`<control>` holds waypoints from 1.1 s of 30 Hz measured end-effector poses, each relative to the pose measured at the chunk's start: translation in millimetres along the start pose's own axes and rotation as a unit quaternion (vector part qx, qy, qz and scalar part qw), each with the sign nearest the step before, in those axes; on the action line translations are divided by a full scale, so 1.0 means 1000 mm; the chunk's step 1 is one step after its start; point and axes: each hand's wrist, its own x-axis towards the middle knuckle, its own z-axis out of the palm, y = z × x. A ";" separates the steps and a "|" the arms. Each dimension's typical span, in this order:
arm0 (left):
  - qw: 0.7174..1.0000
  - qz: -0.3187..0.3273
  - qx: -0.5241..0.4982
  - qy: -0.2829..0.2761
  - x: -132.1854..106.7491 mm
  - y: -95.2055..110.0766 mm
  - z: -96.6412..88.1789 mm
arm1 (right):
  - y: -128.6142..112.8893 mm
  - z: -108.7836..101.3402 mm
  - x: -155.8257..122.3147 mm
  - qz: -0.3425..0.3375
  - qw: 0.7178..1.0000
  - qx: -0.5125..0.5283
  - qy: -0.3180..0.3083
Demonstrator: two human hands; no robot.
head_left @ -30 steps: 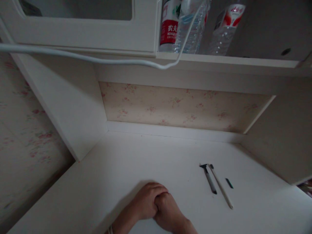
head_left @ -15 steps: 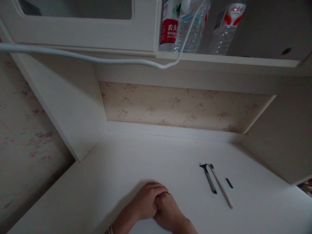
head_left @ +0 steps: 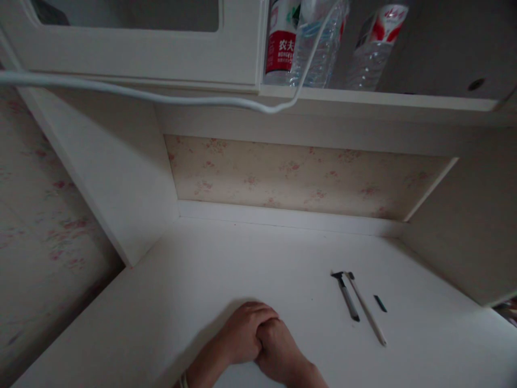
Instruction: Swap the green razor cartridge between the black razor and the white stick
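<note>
My left hand (head_left: pixel 247 330) and my right hand (head_left: pixel 279 347) are clasped together on the white desk (head_left: pixel 234 258) at the bottom middle. Fingers of the left hand wrap over the closed right hand, whose own fingers and palm are mostly hidden. A band circles the left wrist. To the right of the hands, apart from them, lies a razor (head_left: pixel 349 303) with a dark head and grey handle. Beside it is a slim white stick with a dark end, like a toothbrush (head_left: pixel 368 312). A small dark green strip (head_left: pixel 380 303) lies farther right.
Above the desk hangs a white cabinet (head_left: pixel 141 48). Several plastic bottles stand on its open shelf, one with a red label (head_left: pixel 280 51). A white cable (head_left: pixel 194 101) sags across the front. Side panels (head_left: pixel 121 161) bound the desk, with flowered wallpaper (head_left: pixel 266 172) behind.
</note>
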 end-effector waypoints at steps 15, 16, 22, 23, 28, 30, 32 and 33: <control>1.000 -0.003 0.003 -0.012 -0.001 0.002 -0.002 | 0.000 -0.001 0.000 -0.002 1.000 -0.008 0.004; 1.000 -0.003 0.003 -0.011 -0.001 0.002 -0.002 | 0.000 -0.001 0.000 -0.002 1.000 -0.008 0.006; 1.000 -0.005 0.000 -0.008 0.000 0.003 -0.003 | -0.001 0.000 0.000 -0.006 1.000 -0.005 0.009; 1.000 -0.006 -0.001 -0.008 0.000 0.003 -0.003 | -0.001 0.000 0.000 -0.002 1.000 -0.006 0.006; 1.000 -0.004 0.001 -0.013 0.000 0.001 -0.001 | -0.001 -0.001 0.000 0.000 1.000 -0.011 0.001; 1.000 -0.002 0.005 -0.010 0.000 0.000 0.000 | -0.001 -0.002 0.000 -0.004 1.000 -0.011 -0.001; 1.000 0.001 0.005 -0.008 0.000 0.000 0.000 | -0.002 -0.003 0.000 -0.006 1.000 -0.011 -0.003; 1.000 0.002 0.004 -0.008 0.000 0.000 0.000 | -0.002 -0.003 -0.001 -0.006 1.000 -0.011 -0.002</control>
